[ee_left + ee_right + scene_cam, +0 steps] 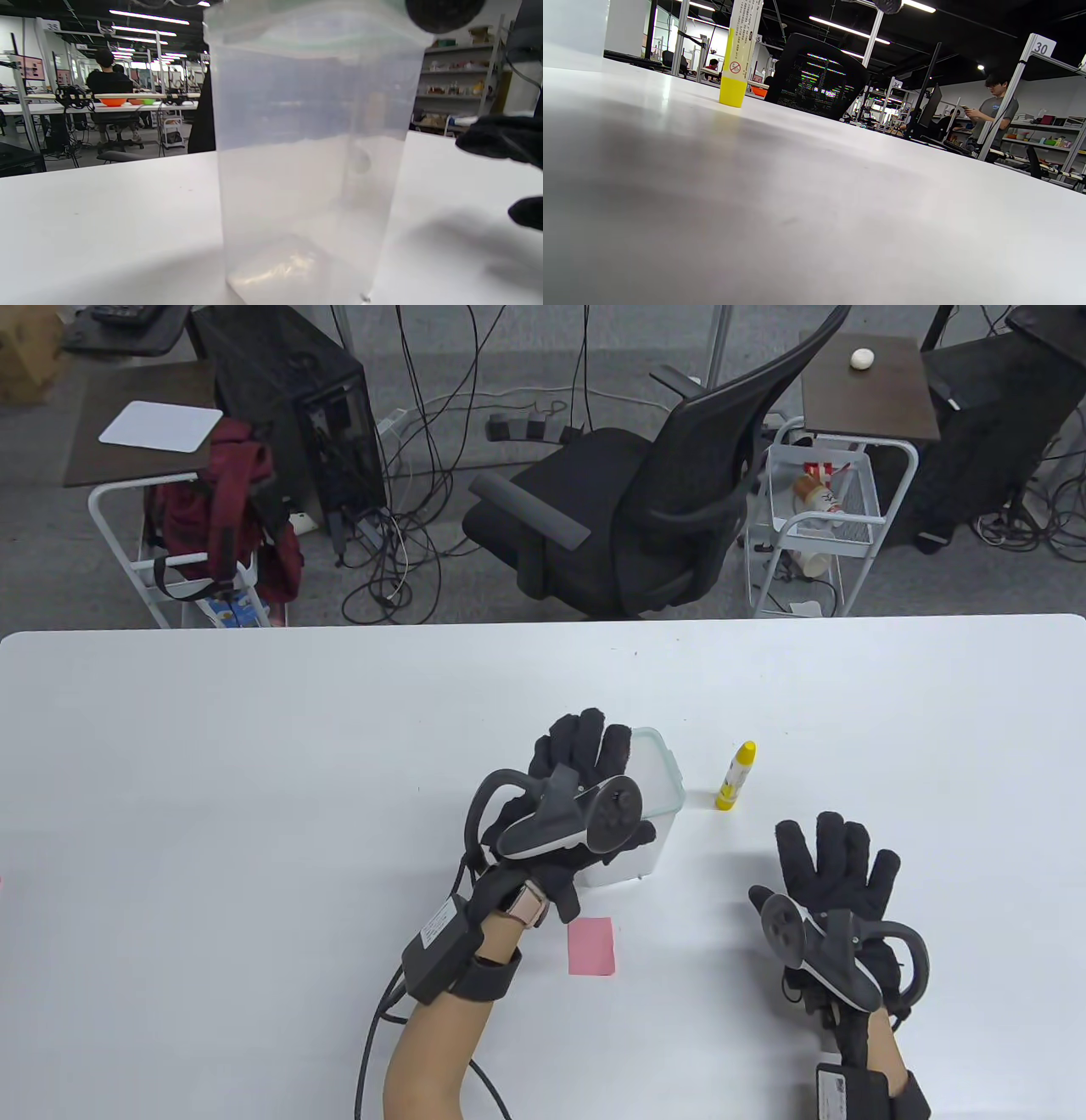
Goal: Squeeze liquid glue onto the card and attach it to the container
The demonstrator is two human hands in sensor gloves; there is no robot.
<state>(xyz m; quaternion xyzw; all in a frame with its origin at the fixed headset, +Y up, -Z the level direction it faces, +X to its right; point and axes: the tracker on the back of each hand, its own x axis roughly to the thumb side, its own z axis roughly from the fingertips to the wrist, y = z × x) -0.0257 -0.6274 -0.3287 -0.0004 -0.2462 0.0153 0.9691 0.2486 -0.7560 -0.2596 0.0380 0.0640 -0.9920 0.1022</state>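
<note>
Table (254, 780) is carrying three task items: one clear plastic container (657, 814), one yellow glue bottle (736, 776), one pink card (591, 946). The container is standing upright near table centre, its green-tinted rim up; in the left wrist view its translucent wall (305, 169) is filling most of the frame. The left hand (577, 806) is resting over the container's left side with fingers draped on the rim; whether it is truly gripping, I cannot tell. The glue bottle is standing upright, cap on, just beside the container at its 3 o'clock, apart from it. The card is lying flat at the container's 6 o'clock, near the left wrist. The right hand (827, 874) is lying spread with fingers splayed, holding nothing, at the bottle's 5 o'clock.
</note>
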